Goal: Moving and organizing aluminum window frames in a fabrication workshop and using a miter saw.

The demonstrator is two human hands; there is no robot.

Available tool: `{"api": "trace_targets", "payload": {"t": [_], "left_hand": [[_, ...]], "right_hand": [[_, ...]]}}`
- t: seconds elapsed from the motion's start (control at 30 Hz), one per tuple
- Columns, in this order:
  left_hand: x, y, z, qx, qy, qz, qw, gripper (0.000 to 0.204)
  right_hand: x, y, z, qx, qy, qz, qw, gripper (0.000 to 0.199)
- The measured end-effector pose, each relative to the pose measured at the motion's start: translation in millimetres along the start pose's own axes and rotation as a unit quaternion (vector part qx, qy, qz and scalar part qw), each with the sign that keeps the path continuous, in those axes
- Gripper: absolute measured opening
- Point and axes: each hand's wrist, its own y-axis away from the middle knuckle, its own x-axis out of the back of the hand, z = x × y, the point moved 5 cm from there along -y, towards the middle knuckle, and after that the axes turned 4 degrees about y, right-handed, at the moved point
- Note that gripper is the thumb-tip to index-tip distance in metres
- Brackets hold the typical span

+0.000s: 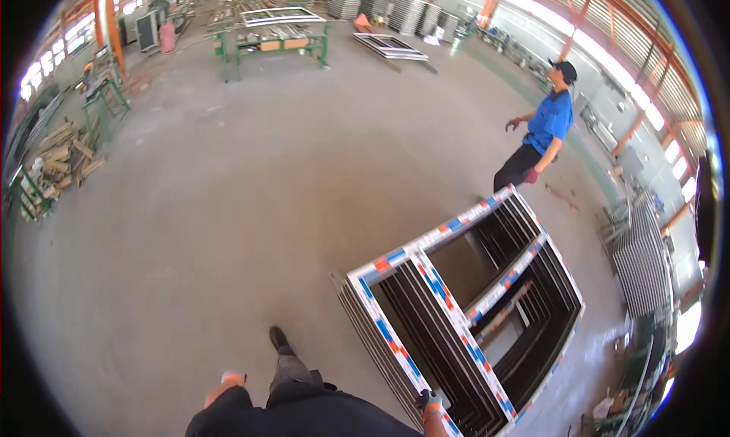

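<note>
Beside me on the right lies a stack of window frames, the top one wrapped in white film with red and blue patches. My right hand, in a grey glove with orange, is at the near left bar of the top frame, its fingers bent over the edge. Low on the left hangs my left hand, gloved too and apart from the stack. Its fingers are mostly hidden, and nothing shows in it.
A person in a blue shirt stands beyond the stack. Farther off are a green workbench with a frame on it and more frames on the floor. Wood offcuts lie at left; stacked frames lean at right.
</note>
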Motion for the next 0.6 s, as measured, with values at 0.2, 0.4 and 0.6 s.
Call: {"api": "trace_targets", "payload": {"t": [0.2,0.4,0.6], "left_hand": [[109,-97,-139,-0.021,0.021,-0.075,0.997,0.025],[428,-268,-242,0.173,0.308,0.209,0.912,0.031],[732,-403,-242,0.067,0.351,0.37,0.858,0.026]], "right_hand": [[-259,-17,-94,-0.122,0.064,-0.168,0.976,0.03],[-475,-9,-224,-0.015,0.318,-0.246,0.916,0.033],[-660,-89,-396,-0.038,0.295,-0.237,0.925,0.033]]}}
